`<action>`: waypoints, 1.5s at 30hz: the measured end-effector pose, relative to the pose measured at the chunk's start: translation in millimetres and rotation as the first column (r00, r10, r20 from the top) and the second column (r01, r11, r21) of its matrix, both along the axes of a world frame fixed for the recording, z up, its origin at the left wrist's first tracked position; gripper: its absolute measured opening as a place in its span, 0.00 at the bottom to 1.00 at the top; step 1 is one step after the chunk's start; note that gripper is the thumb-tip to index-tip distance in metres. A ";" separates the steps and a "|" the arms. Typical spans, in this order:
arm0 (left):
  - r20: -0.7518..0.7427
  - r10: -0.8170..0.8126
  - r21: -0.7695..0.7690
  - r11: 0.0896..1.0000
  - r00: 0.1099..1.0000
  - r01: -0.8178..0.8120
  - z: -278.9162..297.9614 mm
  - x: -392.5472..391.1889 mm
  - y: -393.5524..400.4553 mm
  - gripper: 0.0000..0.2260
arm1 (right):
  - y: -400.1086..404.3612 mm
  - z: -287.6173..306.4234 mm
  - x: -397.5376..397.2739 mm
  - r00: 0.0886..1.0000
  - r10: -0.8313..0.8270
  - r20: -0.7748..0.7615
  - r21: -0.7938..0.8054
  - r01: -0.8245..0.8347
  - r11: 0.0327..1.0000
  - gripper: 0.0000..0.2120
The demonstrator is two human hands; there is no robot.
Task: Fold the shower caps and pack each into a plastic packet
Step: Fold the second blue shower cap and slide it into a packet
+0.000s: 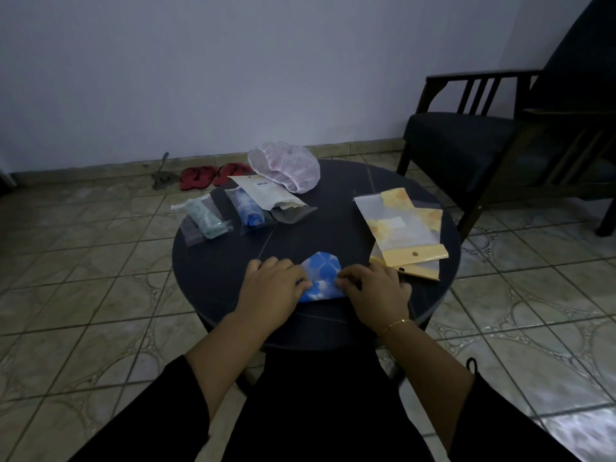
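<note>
A blue-and-white flowered shower cap [322, 274] lies partly folded near the front edge of the round dark table [333, 228]. My left hand [271, 288] pinches its left edge and my right hand [375, 288] pinches its right edge, fingers curled on the fabric. At the table's far side sits a loose pink-white shower cap [285, 166]. Two clear packets hold rolled caps: a green one [205, 218] and a blue one [250, 208]. Next to them lies a white-and-clear packet [276, 198]. Yellow flowered packets [403, 228] are stacked at the right.
A dark wooden armchair [483, 141] stands right of the table. Red slippers [213, 175] and a small tool lie on the tiled floor by the wall. My knees are under the table's front edge.
</note>
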State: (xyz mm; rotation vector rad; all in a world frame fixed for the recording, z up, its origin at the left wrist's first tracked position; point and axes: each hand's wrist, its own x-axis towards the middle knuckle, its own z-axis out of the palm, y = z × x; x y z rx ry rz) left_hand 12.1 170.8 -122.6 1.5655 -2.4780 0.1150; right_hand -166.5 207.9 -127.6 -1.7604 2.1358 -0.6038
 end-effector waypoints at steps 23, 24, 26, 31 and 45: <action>-0.040 0.312 0.014 0.950 0.949 -0.312 -16.4 -2.7 -0.8 0.18 | -16.4 1.6 14.3 0.980 -0.095 -0.174 -0.020 0.093 0.995 0.25; -0.049 0.323 0.027 0.946 0.945 -0.322 -17.8 -3.6 -2.4 0.18 | -21.2 -1.8 13.3 0.968 -0.055 -0.244 -0.001 0.056 0.998 0.23; -0.087 0.331 0.063 0.943 0.940 -0.326 -20.6 -3.5 -5.9 0.18 | -29.3 -7.4 12.4 0.959 0.006 -0.285 0.031 0.003 1.000 0.19; -0.054 0.306 0.255 0.925 0.950 -0.283 -20.8 -2.2 -14.3 0.22 | -35.1 0.8 25.1 0.931 -0.090 -0.355 -0.114 0.053 0.992 0.17; 0.015 0.295 0.318 0.905 0.955 -0.284 -23.3 -1.4 -16.6 0.22 | -56.8 -11.5 52.3 0.930 0.275 -0.245 0.177 -0.235 0.956 0.27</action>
